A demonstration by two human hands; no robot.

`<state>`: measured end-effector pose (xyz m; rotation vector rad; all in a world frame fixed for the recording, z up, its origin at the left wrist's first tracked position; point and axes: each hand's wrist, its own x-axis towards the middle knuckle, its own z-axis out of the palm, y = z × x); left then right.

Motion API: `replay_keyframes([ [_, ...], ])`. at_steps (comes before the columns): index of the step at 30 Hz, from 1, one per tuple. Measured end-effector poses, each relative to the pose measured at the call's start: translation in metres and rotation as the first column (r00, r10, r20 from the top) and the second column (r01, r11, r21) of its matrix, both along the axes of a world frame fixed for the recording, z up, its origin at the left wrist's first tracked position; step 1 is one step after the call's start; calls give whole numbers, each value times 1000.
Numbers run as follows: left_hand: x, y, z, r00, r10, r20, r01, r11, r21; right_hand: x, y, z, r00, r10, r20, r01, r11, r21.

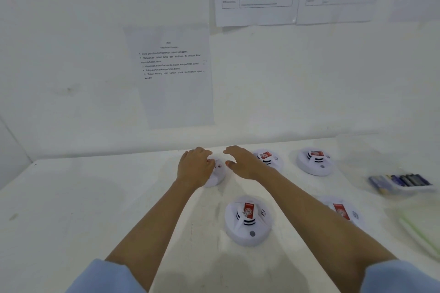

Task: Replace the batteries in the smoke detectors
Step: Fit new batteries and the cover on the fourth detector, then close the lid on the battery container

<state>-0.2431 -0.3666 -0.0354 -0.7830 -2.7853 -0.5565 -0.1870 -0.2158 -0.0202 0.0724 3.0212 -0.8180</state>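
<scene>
A smoke detector (217, 173) at the back of the white surface (95, 197) is gripped by the left hand (195, 166) — its fingers are curled over the top. The right hand (240, 162) is held open just beside it, with nothing in it. Four other detectors (247, 220) are set nearby — batteries (404, 179) are kept on the right.

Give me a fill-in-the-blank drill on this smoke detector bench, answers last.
1. The table carries ___ smoke detectors.
2. The left hand grips the back-row detector furthest to the ___.
3. The batteries lie in a tray near the table's ___ edge.
4. The right hand is open, holding ___.
Missing words: five; left; right; nothing.
</scene>
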Motion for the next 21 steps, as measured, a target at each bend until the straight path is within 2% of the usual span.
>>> replay_keyframes([
  [10, 50, 50, 19, 999, 29, 35, -27, 999, -47, 45, 50, 18, 1000, -2, 14, 1, 995, 101],
  [21, 116, 124, 22, 997, 60, 48, -58, 997, -45, 96, 126, 22, 997, 16, 71, -24, 993, 112],
])
